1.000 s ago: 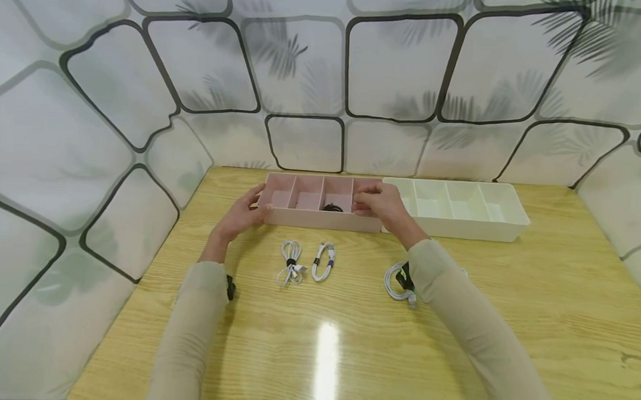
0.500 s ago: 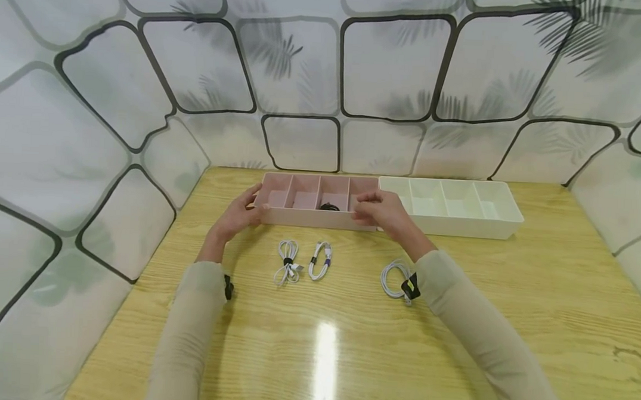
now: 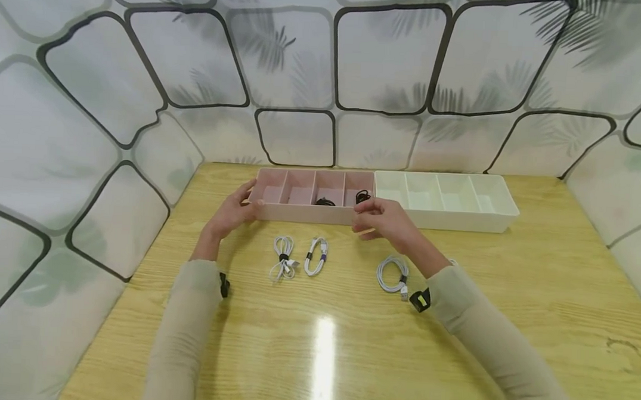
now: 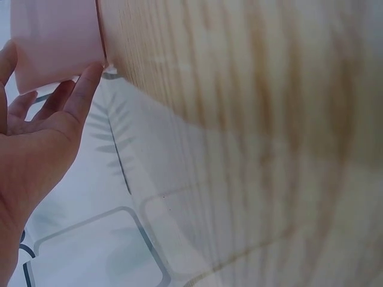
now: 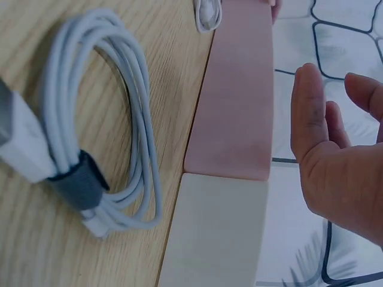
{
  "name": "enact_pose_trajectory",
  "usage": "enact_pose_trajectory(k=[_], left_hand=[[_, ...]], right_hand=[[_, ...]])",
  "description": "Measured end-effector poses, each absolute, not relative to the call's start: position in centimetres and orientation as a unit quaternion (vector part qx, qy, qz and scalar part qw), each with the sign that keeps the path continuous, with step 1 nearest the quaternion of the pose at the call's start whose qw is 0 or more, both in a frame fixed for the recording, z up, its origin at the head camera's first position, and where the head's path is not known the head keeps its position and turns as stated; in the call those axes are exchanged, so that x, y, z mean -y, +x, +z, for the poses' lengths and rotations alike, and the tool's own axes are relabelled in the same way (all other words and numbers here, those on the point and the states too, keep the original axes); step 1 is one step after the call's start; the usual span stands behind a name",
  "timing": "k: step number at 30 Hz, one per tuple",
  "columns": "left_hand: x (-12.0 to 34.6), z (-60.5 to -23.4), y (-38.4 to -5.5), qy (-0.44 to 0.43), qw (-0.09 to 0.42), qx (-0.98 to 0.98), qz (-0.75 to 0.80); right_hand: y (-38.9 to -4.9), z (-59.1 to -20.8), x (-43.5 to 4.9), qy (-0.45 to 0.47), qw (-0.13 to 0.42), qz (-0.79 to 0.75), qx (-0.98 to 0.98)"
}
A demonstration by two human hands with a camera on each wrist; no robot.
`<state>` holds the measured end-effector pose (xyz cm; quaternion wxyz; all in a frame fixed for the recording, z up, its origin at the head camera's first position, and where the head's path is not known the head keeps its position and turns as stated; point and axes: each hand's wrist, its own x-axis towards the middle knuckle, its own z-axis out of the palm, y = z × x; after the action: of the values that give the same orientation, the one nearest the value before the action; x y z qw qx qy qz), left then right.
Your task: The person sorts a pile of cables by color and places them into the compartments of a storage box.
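Note:
My left hand (image 3: 233, 214) holds the left end of a pink divided storage box (image 3: 301, 213), its thumb and fingers set about the corner. In the left wrist view, the fingertips touch the pink wall (image 4: 57, 45). A coiled black cable (image 3: 362, 196) lies in the rightmost pink compartment, and another black cable (image 3: 324, 202) in the one beside it. Just in front of that right end hovers my right hand (image 3: 386, 222), fingers loosely bent with nothing between them. The right wrist view shows the same hand (image 5: 341, 155) above the box, thumb and fingers apart.
A white divided box (image 3: 459, 221) adjoins the pink one on the right. On the wooden table (image 3: 271, 341) lie white coiled cables: one (image 3: 283, 258) left, one (image 3: 316, 256) beside it, and one (image 3: 393, 275) near my right wrist. Something white shows partly behind the right sleeve. A patterned backdrop rises behind.
My right hand has drawn back from the rightmost pink compartment toward me and loosened, leaving the black cable in view there. My left hand stays at the box's left end.

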<state>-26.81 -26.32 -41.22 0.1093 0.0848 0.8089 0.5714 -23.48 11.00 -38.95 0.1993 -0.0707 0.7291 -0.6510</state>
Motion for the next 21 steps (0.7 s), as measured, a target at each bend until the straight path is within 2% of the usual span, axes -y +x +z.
enact_pose_trajectory(k=[6,12,21], left_hand=[[26.8,-42.5,-27.6,0.094,0.101,-0.814,0.564],[26.5,-42.2,-27.5,0.093,0.103,-0.824,0.549],[25.9,-41.5,-26.9,0.082,0.095,-0.847,0.516]], right_hand=[[-21.5,-39.0,-12.1,-0.13,0.198,-0.605,-0.76],[-20.4,-39.0,-13.5,-0.177,0.157,-0.536,-0.811],[-19.9,-39.1,-16.3,-0.201,0.104,-0.429,-0.874]])
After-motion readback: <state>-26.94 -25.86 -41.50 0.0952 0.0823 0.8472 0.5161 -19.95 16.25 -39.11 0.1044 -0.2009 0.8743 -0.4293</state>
